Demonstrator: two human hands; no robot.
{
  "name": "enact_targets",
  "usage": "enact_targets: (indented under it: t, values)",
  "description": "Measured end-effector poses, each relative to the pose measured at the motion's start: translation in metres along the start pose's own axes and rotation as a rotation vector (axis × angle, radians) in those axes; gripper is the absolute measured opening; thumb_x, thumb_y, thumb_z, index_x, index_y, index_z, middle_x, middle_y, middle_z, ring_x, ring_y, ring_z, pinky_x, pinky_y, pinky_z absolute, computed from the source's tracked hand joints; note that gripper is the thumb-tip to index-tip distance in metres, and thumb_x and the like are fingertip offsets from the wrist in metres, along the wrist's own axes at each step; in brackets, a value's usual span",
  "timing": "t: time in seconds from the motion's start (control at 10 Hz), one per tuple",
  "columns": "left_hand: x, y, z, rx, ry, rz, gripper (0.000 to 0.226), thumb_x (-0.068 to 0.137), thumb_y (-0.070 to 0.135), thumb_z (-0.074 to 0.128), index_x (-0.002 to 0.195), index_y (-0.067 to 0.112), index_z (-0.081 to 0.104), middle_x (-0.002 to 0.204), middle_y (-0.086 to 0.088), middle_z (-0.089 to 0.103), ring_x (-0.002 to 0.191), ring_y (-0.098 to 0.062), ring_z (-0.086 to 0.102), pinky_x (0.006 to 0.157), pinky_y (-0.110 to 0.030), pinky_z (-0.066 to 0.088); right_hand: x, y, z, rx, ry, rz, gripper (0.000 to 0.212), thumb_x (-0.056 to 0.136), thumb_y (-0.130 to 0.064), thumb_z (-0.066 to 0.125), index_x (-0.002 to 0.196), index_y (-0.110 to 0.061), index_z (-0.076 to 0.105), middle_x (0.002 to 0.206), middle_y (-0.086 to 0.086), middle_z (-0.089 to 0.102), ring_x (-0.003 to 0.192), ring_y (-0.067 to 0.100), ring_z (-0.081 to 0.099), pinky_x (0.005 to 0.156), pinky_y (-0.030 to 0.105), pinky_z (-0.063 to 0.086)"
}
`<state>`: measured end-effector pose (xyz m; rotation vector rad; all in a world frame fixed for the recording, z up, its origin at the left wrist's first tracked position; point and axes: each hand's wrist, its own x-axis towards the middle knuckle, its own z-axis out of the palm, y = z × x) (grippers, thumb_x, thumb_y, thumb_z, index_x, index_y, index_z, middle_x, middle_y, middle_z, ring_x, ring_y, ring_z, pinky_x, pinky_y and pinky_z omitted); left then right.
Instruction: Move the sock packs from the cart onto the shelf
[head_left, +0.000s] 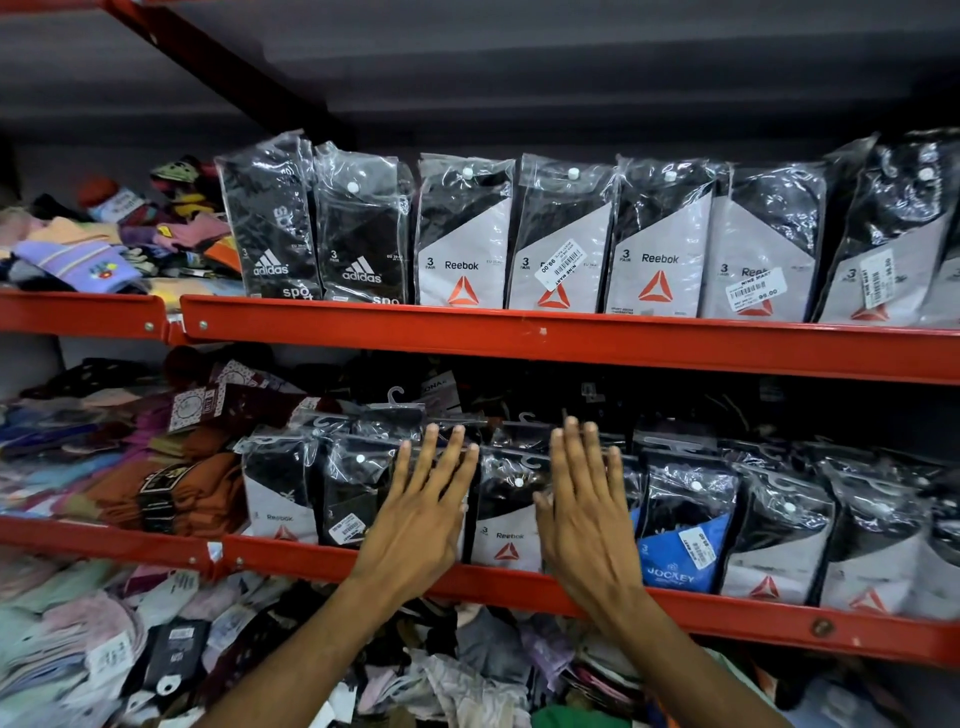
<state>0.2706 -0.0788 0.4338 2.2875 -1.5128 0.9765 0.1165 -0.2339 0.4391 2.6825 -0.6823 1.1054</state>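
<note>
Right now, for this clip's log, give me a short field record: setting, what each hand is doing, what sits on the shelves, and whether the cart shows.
setting: red metal shelf rack in a shop
left hand: open, flat against clear plastic sock packs in the middle shelf row
right hand: open, flat on the same row, holding nothing
upper shelf: upright Adidas packs and Reebok packs
odd one: blue Jockey pack right of the hands
left bays: loose coloured socks
cart: not in view
</note>
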Motion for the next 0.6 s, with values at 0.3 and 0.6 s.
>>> enact_targets:
  t: [0.3, 0.6]
  values:
    - [0.001, 0.001, 0.012, 0.016, -0.045, -0.001, 0.063, 0.106, 0.038, 0.031, 0.160, 0.017, 0.006, 0.170, -0.006, 0.006, 0.156, -0.029, -0.009, 0.123, -0.050, -0.007, -0.005, 0.034, 0.002, -0.027, -0.062, -0.026, 0.068, 0.104, -0.048, 0.019, 0.158, -0.009, 0.003, 0.168, 0.009, -0.001, 0.155, 0.023, -0.010, 0.124, 0.044, -0.004]
    - [0.001, 0.008, 0.002, 0.055, -0.021, -0.004, 0.065, 0.107, 0.044, 0.027, 0.160, 0.015, 0.004, 0.170, -0.009, 0.004, 0.155, -0.032, -0.011, 0.122, -0.056, -0.004, -0.012, 0.063, -0.005, -0.029, -0.028, 0.005, 0.075, 0.102, -0.056, 0.018, 0.158, -0.008, 0.007, 0.169, 0.010, 0.004, 0.156, 0.022, -0.005, 0.125, 0.049, 0.005]
